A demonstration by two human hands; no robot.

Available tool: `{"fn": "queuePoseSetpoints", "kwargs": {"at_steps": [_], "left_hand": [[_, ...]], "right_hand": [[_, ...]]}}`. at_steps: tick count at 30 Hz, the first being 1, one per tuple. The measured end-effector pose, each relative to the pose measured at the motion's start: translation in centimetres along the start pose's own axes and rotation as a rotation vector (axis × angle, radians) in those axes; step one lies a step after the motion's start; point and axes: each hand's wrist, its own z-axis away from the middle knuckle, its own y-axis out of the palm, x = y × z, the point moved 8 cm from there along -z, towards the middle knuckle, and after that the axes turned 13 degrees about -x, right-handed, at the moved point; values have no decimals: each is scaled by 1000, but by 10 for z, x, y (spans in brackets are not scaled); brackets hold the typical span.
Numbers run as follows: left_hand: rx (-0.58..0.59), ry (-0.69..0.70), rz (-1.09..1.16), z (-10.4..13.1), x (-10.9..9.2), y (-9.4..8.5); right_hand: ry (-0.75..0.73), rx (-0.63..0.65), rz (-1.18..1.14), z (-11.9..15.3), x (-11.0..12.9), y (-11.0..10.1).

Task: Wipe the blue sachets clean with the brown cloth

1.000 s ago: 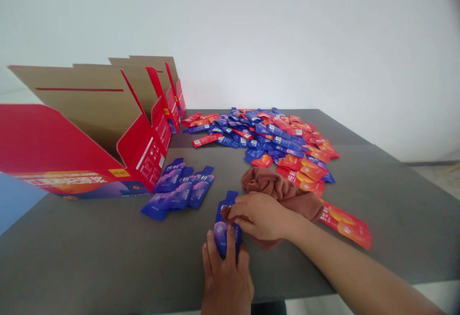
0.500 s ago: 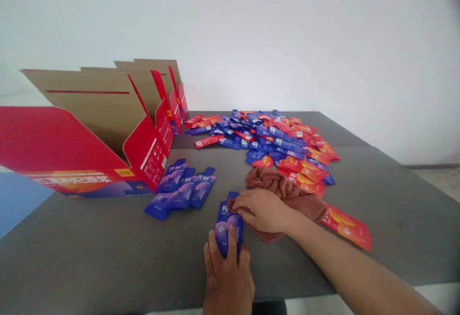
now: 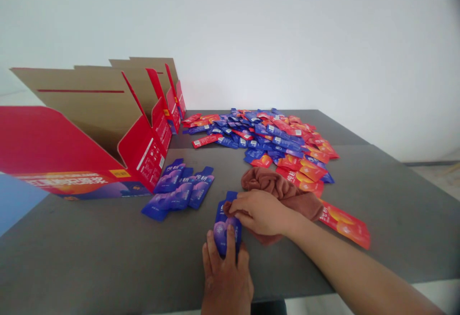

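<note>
A blue pouch point(image 3: 221, 238) with purple fruit printed on it lies flat on the grey table near its front edge. My left hand point(image 3: 227, 269) holds its lower end against the table, fingers spread over the print. Pinched in my right hand point(image 3: 260, 212) is a brown cloth point(image 3: 275, 181), whose bunched tip presses on the upper part of that pouch. The rest of the cloth lies crumpled behind and under my right hand. A red pouch point(image 3: 347, 226) with orange fruit sticks out from beneath the cloth, beside my right forearm.
Several blue pouches point(image 3: 183, 189) overlap left of my hands. Open red cartons point(image 3: 142, 162) stand in a row along the left, flaps raised. A broad heap of blue and red pouches point(image 3: 266, 135) covers the table's far middle, before a white wall point(image 3: 258, 37).
The cloth tip under my right fingers has shifted slightly left and down over the pouch's lettering. My left hand stays on the lower end. The whole view has moved a little.
</note>
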Motion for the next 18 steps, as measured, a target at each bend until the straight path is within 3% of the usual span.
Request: {"fn": "queuePoseSetpoints", "kwargs": {"at_steps": [8,18], "left_hand": [[-14,-8,3,-2,-2,-4],[-29,-7,6,0,0,0]], "right_hand": [[61,-27,21,-2,-11,0],[-96,33,-22,2,13,0]]}}
